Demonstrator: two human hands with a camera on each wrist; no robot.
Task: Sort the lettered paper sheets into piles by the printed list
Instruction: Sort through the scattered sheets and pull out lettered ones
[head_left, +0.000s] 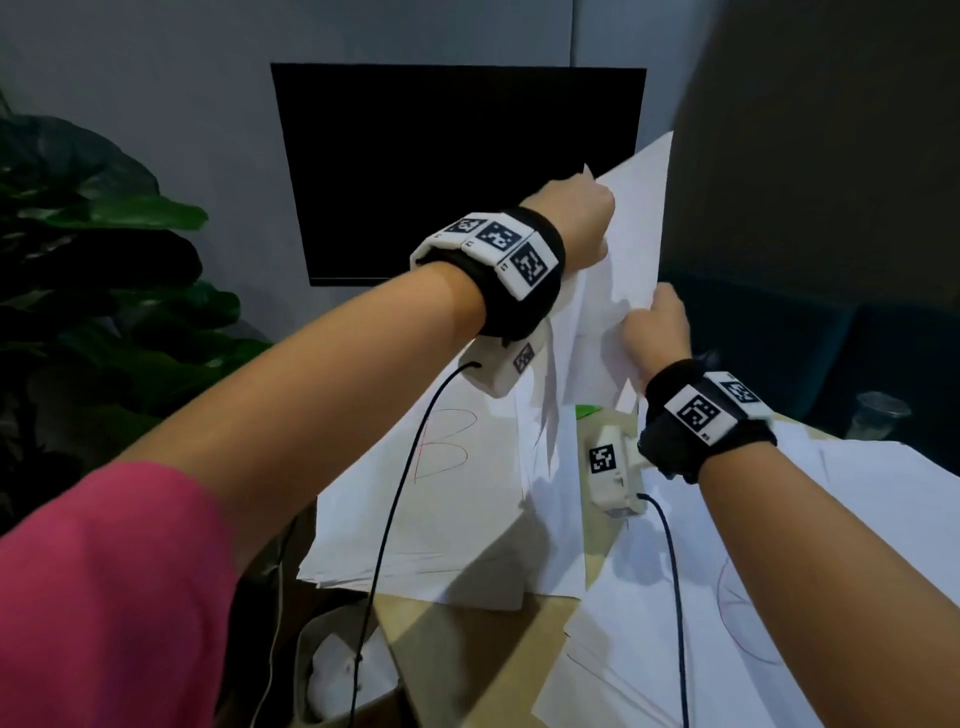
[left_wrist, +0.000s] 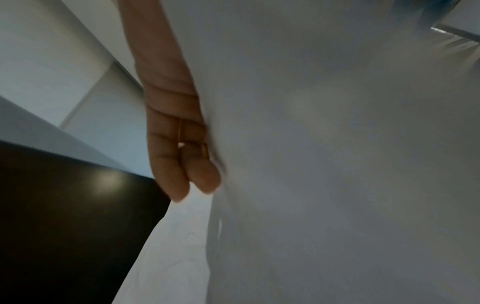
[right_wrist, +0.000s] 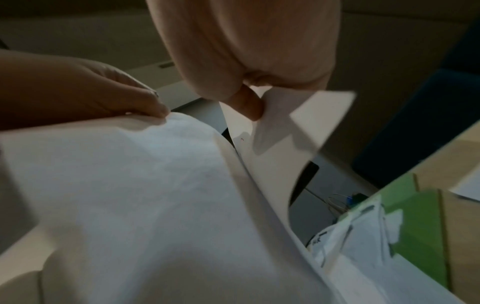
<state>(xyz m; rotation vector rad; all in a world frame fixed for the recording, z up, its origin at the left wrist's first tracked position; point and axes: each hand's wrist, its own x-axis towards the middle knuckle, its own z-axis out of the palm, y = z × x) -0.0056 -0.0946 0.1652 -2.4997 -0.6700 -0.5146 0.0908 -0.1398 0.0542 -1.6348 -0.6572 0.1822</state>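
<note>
You have thin matt white paper sheets (head_left: 631, 244), a glossy black screen (head_left: 457, 171), a pale tabletop (head_left: 410, 618) that looks like smooth wood.

White paper sheets (head_left: 631, 244) held upright above the table; a sheet marked red B (head_left: 447, 441) lies flat below

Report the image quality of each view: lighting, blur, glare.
Head view: dim room, bright held sheets, arms slightly smeared. Left wrist view: soft, paper fills it, glare spot on the dark screen. Right wrist view: dim, motion-blurred, right hand out of focus.
</note>
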